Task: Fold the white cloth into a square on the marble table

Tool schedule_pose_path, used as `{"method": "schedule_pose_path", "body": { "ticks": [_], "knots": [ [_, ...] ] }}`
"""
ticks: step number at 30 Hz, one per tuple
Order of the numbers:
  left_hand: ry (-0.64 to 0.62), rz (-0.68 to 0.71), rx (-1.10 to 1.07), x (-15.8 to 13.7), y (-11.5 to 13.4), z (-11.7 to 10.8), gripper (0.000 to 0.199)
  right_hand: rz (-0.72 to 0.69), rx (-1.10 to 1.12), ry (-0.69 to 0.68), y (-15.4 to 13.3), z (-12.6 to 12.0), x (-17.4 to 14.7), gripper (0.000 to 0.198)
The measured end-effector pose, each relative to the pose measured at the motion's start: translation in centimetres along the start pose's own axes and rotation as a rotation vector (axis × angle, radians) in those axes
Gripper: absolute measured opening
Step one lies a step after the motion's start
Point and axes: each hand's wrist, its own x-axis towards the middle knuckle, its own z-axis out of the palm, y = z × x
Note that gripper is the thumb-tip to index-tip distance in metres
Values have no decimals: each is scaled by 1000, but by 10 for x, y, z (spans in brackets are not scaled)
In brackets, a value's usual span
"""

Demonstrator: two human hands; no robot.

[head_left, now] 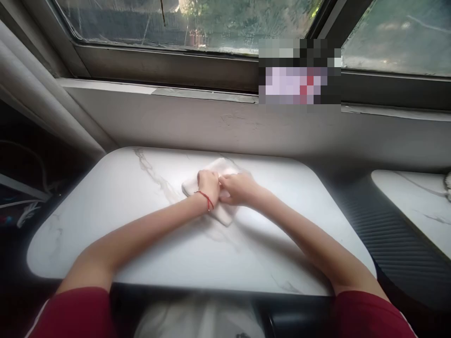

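Gripping white cloth (221, 165) | both hands (242, 188) closed on it, side by side | marbled tabletop (292, 197) beneath

window (197, 23), top | pale curtain (38, 89), left | white cables (28, 213), left | marbled tabletop (410, 199), far right

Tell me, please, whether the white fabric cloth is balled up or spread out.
Partly spread: the white fabric cloth extends beyond left hand and right hand; underneath, cannot tell.

Cloth (226, 217), centre: matt fabric. Tabletop (218, 263), middle: smooth, faint sheen. Mat (378, 239), right: ridged. Window (225, 26), top: streaked glass.
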Motion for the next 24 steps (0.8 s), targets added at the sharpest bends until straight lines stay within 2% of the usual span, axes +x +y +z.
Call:
{"method": "schedule_pose_path", "body": {
  "ticks": [5, 11, 14, 19, 24],
  "knots": [
    [19, -73, -79, 35, 9, -11, 27, 59, 27, 86, 26, 8, 22, 34],
    [82, -73, -99, 56, 9, -15, 32, 158, 38, 138, 32, 13, 35, 28],
    [124, -33, -84, 60, 3, -10, 36, 200, 37, 155, 26, 15, 38, 31],
    [150, 90, -56, 58, -6, -7, 42, 328, 51, 131, 9, 12, 33, 48],
    [120, 199, -40, 41, 1, -6, 39, 323, 108, 27, -2, -5, 8, 32]
  ]
}}
